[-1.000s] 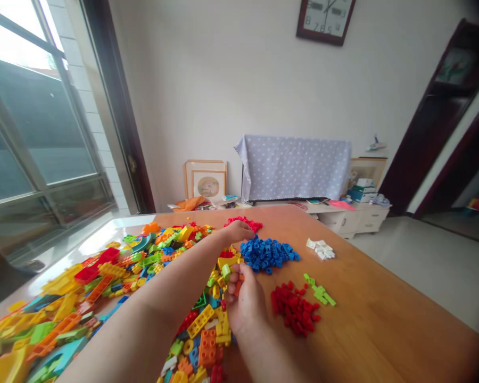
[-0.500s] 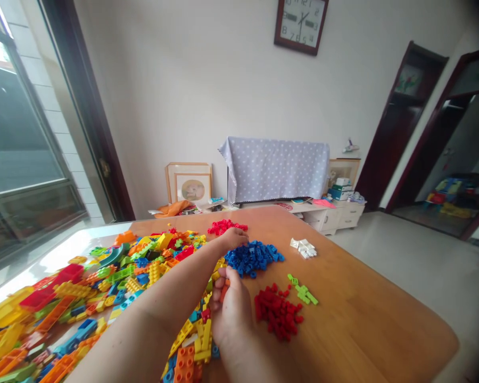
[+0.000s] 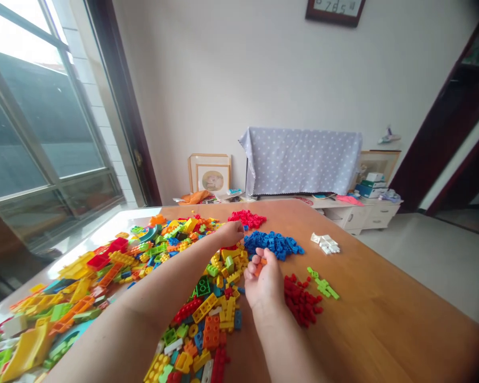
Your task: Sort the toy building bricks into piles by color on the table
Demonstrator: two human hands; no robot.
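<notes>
My left hand reaches out over the far edge of the mixed heap of toy building bricks, its fingers drawn together. A small blue brick shows right by its fingertips; whether they grip it I cannot tell. Palm up, my right hand curls its fingers around an orange brick, mostly hidden by them. Just beyond that hand lies a pile of blue bricks. Dark red bricks are piled to its right.
Brighter red bricks form a pile at the back of the wooden table. White bricks and light green bricks lie to the right. Behind the table stands a low white cabinet, with a dotted cloth above it.
My left hand has drawn back leftward from the blue pile to the heap's edge. My right hand keeps the orange brick. The view has turned left and tilted down.
</notes>
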